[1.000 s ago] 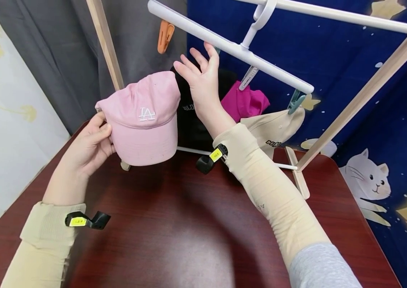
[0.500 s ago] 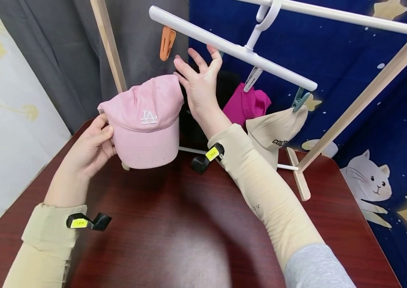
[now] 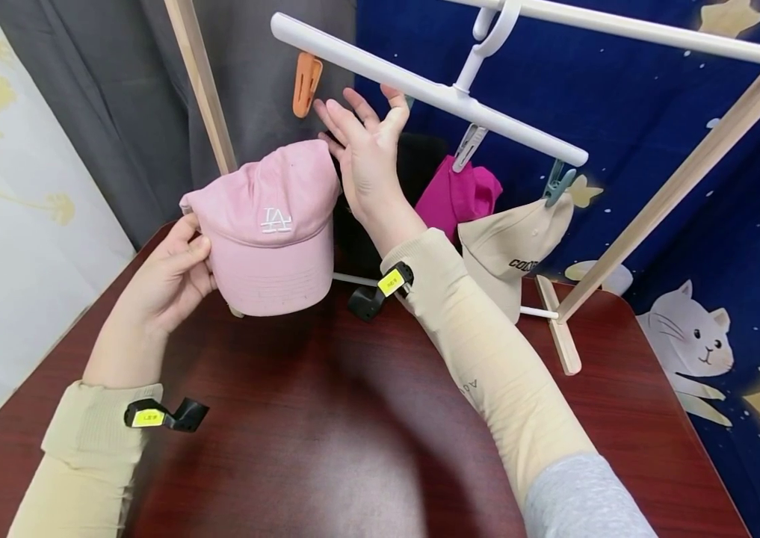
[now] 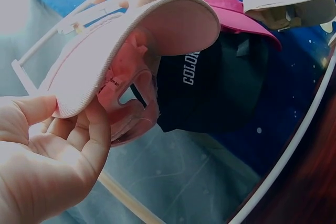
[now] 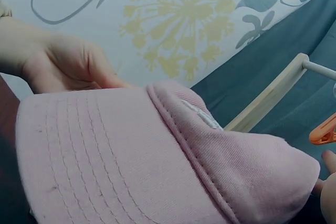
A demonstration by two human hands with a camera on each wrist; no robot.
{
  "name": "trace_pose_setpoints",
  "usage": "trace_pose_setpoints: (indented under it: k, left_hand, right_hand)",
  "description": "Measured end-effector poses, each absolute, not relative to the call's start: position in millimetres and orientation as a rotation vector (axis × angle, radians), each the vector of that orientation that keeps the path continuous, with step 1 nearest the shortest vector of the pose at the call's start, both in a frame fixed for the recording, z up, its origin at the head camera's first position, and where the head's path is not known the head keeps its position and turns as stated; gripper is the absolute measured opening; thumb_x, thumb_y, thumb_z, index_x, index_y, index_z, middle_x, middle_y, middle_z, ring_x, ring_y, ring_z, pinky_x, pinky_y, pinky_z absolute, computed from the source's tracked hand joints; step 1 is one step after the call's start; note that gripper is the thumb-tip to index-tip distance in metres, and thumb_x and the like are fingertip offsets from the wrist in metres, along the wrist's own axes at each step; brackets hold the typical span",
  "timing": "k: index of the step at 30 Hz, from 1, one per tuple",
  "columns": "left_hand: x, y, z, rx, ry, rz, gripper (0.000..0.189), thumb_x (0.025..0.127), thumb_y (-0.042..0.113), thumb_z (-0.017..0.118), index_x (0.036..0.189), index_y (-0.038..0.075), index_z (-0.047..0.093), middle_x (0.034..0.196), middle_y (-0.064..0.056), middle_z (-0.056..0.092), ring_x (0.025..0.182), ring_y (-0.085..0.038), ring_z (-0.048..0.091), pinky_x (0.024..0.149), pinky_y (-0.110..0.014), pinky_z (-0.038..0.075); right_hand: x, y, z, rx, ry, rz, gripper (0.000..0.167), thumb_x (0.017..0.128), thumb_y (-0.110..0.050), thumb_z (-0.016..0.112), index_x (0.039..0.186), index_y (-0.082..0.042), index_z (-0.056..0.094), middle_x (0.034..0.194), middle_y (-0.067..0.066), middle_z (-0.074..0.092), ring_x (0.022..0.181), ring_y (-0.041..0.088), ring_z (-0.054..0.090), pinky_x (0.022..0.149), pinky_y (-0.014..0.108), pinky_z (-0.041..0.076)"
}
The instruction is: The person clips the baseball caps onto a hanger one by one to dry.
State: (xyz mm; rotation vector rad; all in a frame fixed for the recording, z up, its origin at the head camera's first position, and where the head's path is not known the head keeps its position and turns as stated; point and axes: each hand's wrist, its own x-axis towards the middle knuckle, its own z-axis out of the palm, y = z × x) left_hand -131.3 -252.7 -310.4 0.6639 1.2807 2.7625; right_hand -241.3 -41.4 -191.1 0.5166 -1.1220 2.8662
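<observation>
A pink baseball cap [image 3: 268, 224] with a white letter logo is held up over the table, brim down. My left hand [image 3: 167, 276] pinches the side of its brim between thumb and fingers, as the left wrist view also shows. My right hand [image 3: 373, 175] is raised at the cap's upper right, fingers spread and mostly straight. One fingertip [image 5: 318, 186] is right at the crown in the right wrist view. Its other fingers reach toward an orange clip [image 3: 307, 84], which hangs from the left part of a tilted white hanger [image 3: 380, 69].
Behind my right hand hang a black cap [image 4: 215, 85], a magenta cap [image 3: 456, 194] and a beige cap [image 3: 521, 239], the beige one in a teal clip [image 3: 557, 183]. A grey clip [image 3: 468, 148] is at the magenta cap. A wooden rack [image 3: 682, 179] stands on the red-brown table [image 3: 272, 448].
My right hand has moved slightly left and down, closer to the orange clip. The orange clip now hangs a little lower in view. My left hand still holds the pink cap in nearly the same spot.
</observation>
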Motion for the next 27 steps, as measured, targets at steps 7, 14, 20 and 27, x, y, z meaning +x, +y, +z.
trace_pose_setpoints:
  k: [7,14,20,27]
  left_hand:
    - [-131,-253,-310,0.664,1.25,2.77,0.034,0.101,-0.002,0.032,0.134,0.006,0.038,0.115,-0.013,0.055,0.095,-0.022,0.062,0.073,-0.035,0.052]
    - [-130,-254,-311,0.653,1.264,2.773,0.036,0.101,-0.002,0.033,0.136,0.006,0.036,0.118,-0.013,0.054,0.097,-0.022,0.061,0.075,-0.035,0.052]
    - [-129,-253,-312,0.661,1.261,2.78,0.035,0.102,-0.002,0.031,0.135,0.006,0.038,0.117,-0.012,0.054,0.098,-0.021,0.061,0.075,-0.035,0.051]
    - [-129,-253,-313,0.68,1.244,2.784,0.035,0.102,-0.002,0.03,0.135,0.006,0.039,0.117,-0.012,0.054,0.1,-0.021,0.06,0.075,-0.035,0.051]
  right_hand:
    - [-240,-43,-189,0.537,-1.136,2.874,0.053,0.092,0.008,0.054,0.123,-0.025,0.024,0.119,0.009,0.046,0.109,0.036,0.06,0.087,0.04,0.045]
    - [-238,-47,-185,0.493,-1.086,2.915,0.051,0.092,0.007,0.054,0.12,-0.025,0.026,0.117,0.011,0.048,0.107,0.034,0.062,0.084,0.038,0.046]
    - [-236,-46,-181,0.475,-1.09,2.98,0.044,0.093,0.004,0.053,0.119,-0.024,0.031,0.118,0.009,0.051,0.108,0.023,0.061,0.094,0.04,0.042]
    - [-236,-45,-178,0.443,-1.093,3.007,0.042,0.093,0.002,0.053,0.118,-0.025,0.032,0.117,0.008,0.053,0.106,0.024,0.061,0.098,0.045,0.038]
